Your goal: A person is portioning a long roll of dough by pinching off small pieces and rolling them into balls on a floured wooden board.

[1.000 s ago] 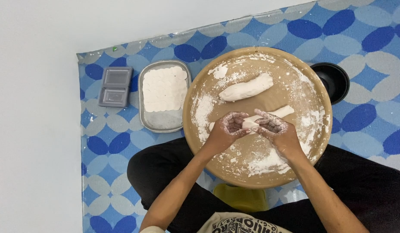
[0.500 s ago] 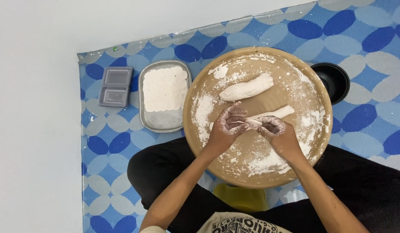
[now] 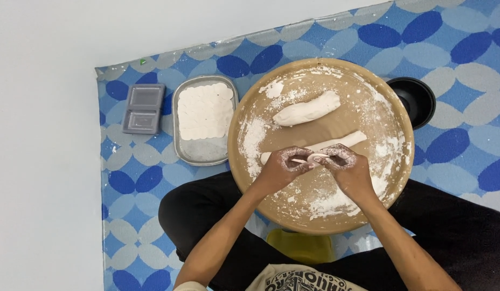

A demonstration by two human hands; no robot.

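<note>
**Both hands pinch a small piece of white dough over the floured board**

Grip: the left hand (image 3: 282, 168) and the right hand (image 3: 347, 166), both coated in flour, meet fingertip to fingertip above the round wooden board dusted with flour (image 3: 368, 102). Between them sits a small flat piece of white dough (image 3: 313, 158); each hand is closed on one edge of it, thumbs and forefingers pinching. The piece is held just off the board surface, at the near end of a long thin roll of white dough (image 3: 336, 143) that lies behind the fingers. Whether piece and roll still touch cannot be told.

Further out: a second, thicker log of white dough (image 3: 307, 108) lies apart near the far side of the board. Left of the board stands an oblong metal tray (image 3: 204, 157) filled with overlapping white dough rounds (image 3: 204, 110). Beyond it, a grey two-compartment plastic box (image 3: 143, 108). To the right, a black bowl (image 3: 417, 97) touches the board edge. All rest on a blue patterned mat (image 3: 465, 43).

Judgement on technique: even pressure from both thumbs would keep the piece uniform in thickness; floured fingertips should stop it sticking; light pulls avoid tearing.
</note>
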